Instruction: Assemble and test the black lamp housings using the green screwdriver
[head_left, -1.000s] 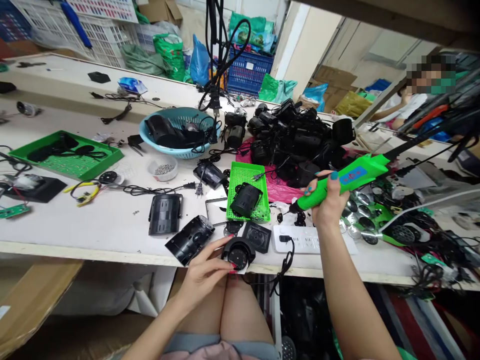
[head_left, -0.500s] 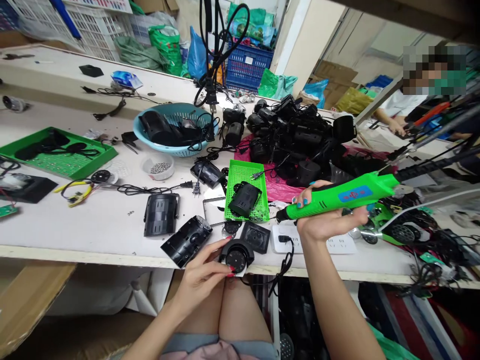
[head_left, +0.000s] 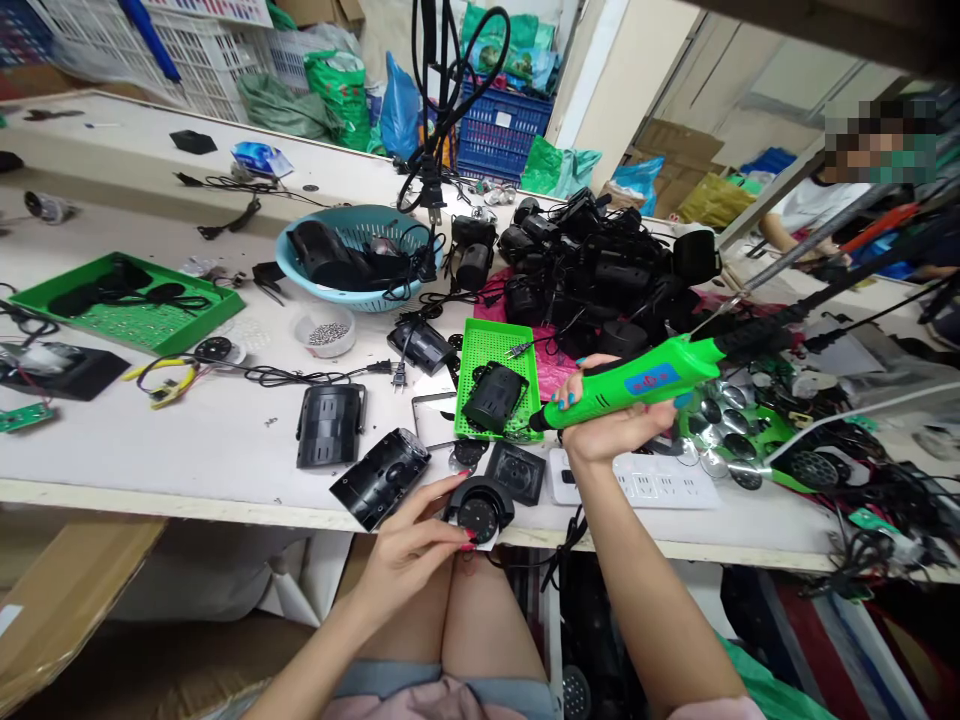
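At the table's front edge my left hand (head_left: 420,535) grips a round black housing (head_left: 480,508) between thumb and fingers. A dark disc with small holes faces up inside it. My right hand (head_left: 611,432) is wrapped around a green electric screwdriver (head_left: 645,380), whose black tip points left, by the front right corner of a green perforated basket (head_left: 480,345). One black ribbed housing (head_left: 495,397) lies in that basket. Just beyond my left hand is a square black part (head_left: 516,472). Two more black housings, one standing (head_left: 328,425) and one tilted (head_left: 380,477), are to its left.
A white power strip (head_left: 637,480) lies beneath my right forearm. Behind are a blue colander (head_left: 289,265), a bowl of small screws (head_left: 300,335) and a heap of black housings (head_left: 592,250). Cables hang overhead (head_left: 431,100). Another person (head_left: 806,210) works at the far right.
My right hand has carried the screwdriver left and slightly down, bringing its tip closer to the green basket's corner. My left hand keeps its hold on the round housing. The view has shifted slightly.
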